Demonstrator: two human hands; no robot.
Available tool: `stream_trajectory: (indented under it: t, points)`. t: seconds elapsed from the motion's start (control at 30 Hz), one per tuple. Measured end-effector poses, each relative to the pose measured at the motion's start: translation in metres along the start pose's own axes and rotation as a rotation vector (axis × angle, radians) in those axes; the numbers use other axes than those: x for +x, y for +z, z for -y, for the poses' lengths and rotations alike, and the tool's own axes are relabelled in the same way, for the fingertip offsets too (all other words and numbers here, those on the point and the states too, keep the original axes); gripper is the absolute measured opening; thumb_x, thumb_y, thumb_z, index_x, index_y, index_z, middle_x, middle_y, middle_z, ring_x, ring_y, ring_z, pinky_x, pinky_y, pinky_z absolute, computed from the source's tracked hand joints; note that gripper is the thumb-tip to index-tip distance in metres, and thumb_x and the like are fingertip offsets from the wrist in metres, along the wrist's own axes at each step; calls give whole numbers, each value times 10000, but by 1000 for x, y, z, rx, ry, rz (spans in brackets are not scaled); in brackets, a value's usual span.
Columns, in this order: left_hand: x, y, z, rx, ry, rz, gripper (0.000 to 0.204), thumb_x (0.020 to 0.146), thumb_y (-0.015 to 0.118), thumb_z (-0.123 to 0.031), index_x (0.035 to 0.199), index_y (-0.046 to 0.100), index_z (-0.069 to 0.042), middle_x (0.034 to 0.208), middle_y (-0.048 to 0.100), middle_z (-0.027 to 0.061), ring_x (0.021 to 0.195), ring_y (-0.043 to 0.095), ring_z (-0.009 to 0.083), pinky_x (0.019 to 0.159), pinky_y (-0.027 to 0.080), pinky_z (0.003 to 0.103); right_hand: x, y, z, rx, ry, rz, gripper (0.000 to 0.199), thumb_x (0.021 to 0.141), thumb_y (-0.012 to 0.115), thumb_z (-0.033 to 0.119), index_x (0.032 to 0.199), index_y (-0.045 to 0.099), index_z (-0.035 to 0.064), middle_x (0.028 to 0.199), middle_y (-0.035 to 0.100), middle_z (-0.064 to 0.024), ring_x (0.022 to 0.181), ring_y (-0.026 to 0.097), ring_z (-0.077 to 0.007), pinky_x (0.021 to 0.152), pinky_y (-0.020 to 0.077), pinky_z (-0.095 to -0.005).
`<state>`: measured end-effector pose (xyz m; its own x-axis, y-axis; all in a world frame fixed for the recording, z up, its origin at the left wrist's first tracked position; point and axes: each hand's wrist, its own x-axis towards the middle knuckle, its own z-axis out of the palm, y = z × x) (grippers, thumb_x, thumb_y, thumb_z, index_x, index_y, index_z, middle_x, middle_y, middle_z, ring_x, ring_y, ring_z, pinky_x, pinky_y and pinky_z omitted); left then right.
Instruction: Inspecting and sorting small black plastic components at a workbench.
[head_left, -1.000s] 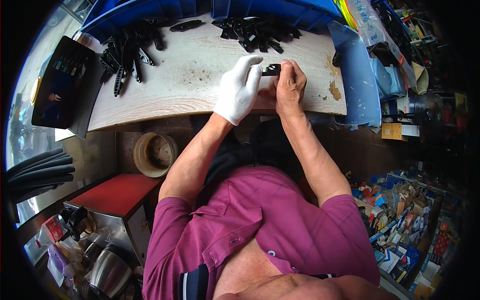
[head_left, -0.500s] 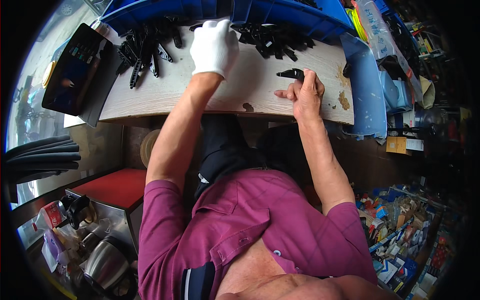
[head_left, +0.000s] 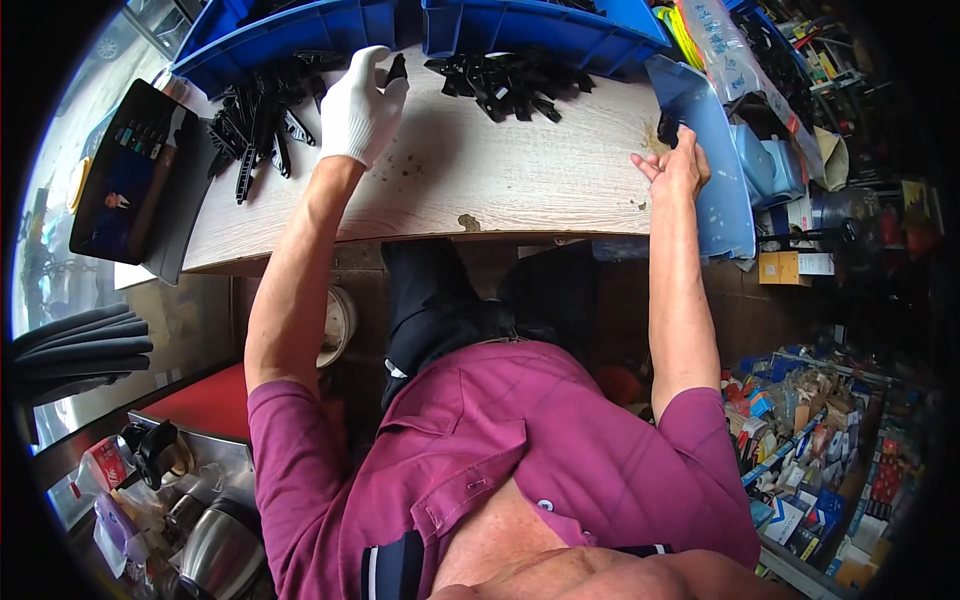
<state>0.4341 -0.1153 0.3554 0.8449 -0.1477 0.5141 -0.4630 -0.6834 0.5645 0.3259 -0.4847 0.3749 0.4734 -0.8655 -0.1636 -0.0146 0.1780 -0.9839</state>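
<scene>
My left hand (head_left: 362, 112), in a white knit glove, is over the left middle of the table, its fingers curled around a small black plastic part (head_left: 397, 69). My bare right hand (head_left: 676, 172) is at the table's right edge, beside the light-blue bin (head_left: 718, 190). Thumb and forefinger are pinched at another black plastic part (head_left: 668, 130), while the other fingers stick out to the left. Where that part ends against the dark bin corner is hard to make out. A pile of long black parts (head_left: 255, 125) lies left of my glove; shorter black parts (head_left: 510, 82) lie between my hands.
Two blue crates (head_left: 290, 45) stand along the table's far side. A tablet-like screen in a dark case (head_left: 130, 180) leans at the left. Bottles and a steel kettle (head_left: 222, 550) crowd the lower left; boxes of small goods (head_left: 800, 450) fill the lower right.
My right hand has moved right, from above the table to the light-blue bin. My left hand has drawn back from the far edge, now with a black part in its fingers. The view has shifted.
</scene>
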Motion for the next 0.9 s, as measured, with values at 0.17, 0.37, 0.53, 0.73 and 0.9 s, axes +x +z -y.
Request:
stream_trajectory:
  t: [0.17, 0.37, 0.53, 0.73, 0.9]
  points:
    - [-38, -6, -28, -143, 66, -62, 419, 845, 701, -135, 1257, 635, -98, 948, 723, 135, 814, 715, 280, 718, 567, 359, -32, 19, -7, -156, 51, 428, 355, 846, 800, 220, 1056, 619, -2, 623, 546, -23, 429, 533, -107, 483, 632, -358]
    - [-61, -10, -30, -123, -68, 20, 371, 854, 707, -91, 1221, 658, -57, 961, 728, 98, 802, 707, 162, 741, 562, 287, -49, 55, -18, -451, -10, 639, 397, 788, 860, 258, 1017, 633, 26, 683, 566, -35, 442, 487, -86, 377, 493, -264]
    - [-58, -6, -37, -458, -159, -8, 536, 833, 722, -85, 1351, 584, -106, 958, 726, 88, 797, 731, 159, 733, 575, 299, -56, 72, -22, -762, -181, 606, 430, 769, 843, 347, 1066, 707, 69, 909, 687, -106, 528, 598, -154, 387, 506, -261]
    - [-59, 2, -30, -20, 60, 58, 185, 798, 710, -167, 962, 709, -84, 965, 718, 131, 867, 677, 341, 777, 546, 391, -62, 77, -19, -868, -279, 582, 294, 822, 811, 332, 969, 712, 98, 789, 630, -38, 477, 481, -91, 357, 411, -241]
    - [-57, 0, -31, 244, 112, 97, 226, 814, 709, -227, 980, 711, -73, 979, 714, 139, 939, 650, 351, 841, 518, 412, -61, 73, -22, -837, -283, 558, 296, 830, 799, 332, 980, 712, 91, 812, 647, -53, 481, 491, -93, 372, 428, -241]
